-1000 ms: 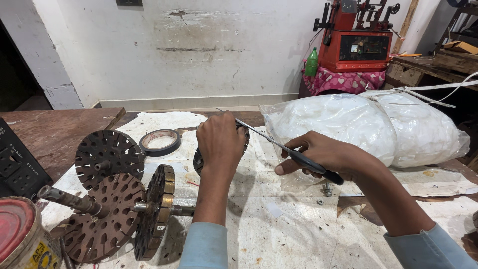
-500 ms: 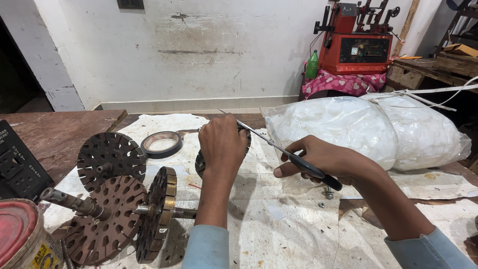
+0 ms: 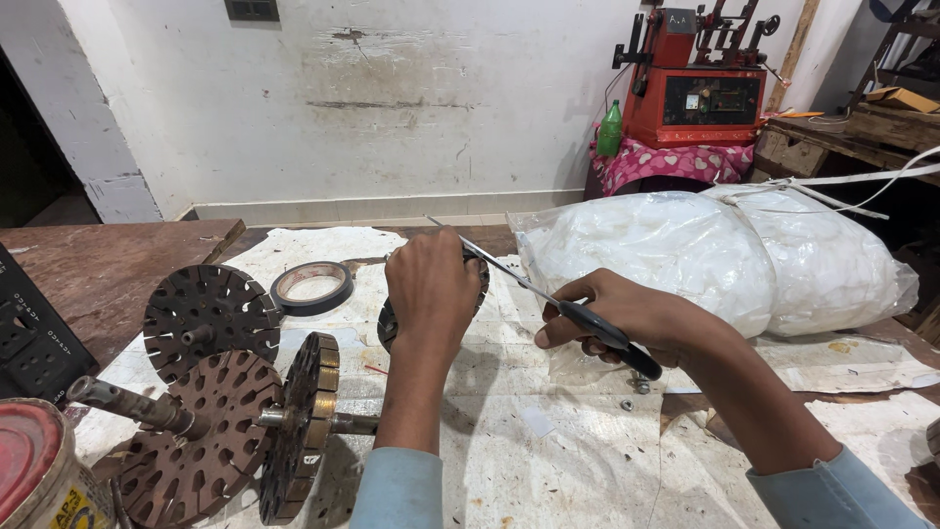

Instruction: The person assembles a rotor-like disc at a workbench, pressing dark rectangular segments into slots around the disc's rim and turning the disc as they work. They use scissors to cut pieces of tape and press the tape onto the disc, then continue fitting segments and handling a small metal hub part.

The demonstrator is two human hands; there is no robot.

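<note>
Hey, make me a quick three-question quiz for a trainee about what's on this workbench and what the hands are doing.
1. True or false: the right hand holds black-handled scissors.
2. Which lies just left of the left hand? A) roll of tape B) green bottle C) red machine
3. Fill in: the big white plastic bag lies on the person's ____ side of the bench.

Key:
1. True; the blades point toward the left hand.
2. A. The green bottle and red machine stand at the back by the wall.
3. Right.
</note>
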